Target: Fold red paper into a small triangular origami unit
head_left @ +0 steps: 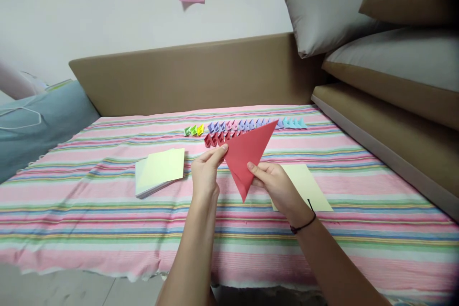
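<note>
Red paper (249,150): triangular, held right of paper stack (163,166).
Left hand (205,172): pinched closed on red paper's left corner.
Right hand (275,181): pinched closed on its right edge.
Pale sheet (311,186): well right of paper stack.

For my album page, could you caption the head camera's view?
Left hand and right hand hold a red paper triangle above striped cloth, small folded papers lined up behind.
</note>
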A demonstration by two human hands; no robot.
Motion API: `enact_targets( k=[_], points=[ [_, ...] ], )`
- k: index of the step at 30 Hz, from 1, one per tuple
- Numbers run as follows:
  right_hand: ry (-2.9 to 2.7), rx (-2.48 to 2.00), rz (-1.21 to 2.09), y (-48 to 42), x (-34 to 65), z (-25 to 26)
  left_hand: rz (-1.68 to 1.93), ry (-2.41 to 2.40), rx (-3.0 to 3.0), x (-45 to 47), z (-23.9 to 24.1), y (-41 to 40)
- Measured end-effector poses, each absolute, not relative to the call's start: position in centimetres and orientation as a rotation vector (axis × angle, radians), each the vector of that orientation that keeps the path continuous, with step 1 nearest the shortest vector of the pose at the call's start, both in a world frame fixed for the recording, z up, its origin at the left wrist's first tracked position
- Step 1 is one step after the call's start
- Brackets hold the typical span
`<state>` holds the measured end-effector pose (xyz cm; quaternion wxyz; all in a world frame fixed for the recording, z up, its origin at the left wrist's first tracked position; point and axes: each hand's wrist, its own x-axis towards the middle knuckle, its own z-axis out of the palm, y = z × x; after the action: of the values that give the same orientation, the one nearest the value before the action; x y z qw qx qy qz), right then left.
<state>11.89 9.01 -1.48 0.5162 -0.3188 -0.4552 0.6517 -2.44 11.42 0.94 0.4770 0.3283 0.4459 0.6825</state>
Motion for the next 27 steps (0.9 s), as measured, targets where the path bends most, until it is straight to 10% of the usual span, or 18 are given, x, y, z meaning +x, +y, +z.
enact_targets(
  k=[27],
  points=[
    [-1.184,-0.937,1.515,8.1,9.8,-2.0,1.825,1.071,0.659,-3.0,1.8,11.5]
  ],
)
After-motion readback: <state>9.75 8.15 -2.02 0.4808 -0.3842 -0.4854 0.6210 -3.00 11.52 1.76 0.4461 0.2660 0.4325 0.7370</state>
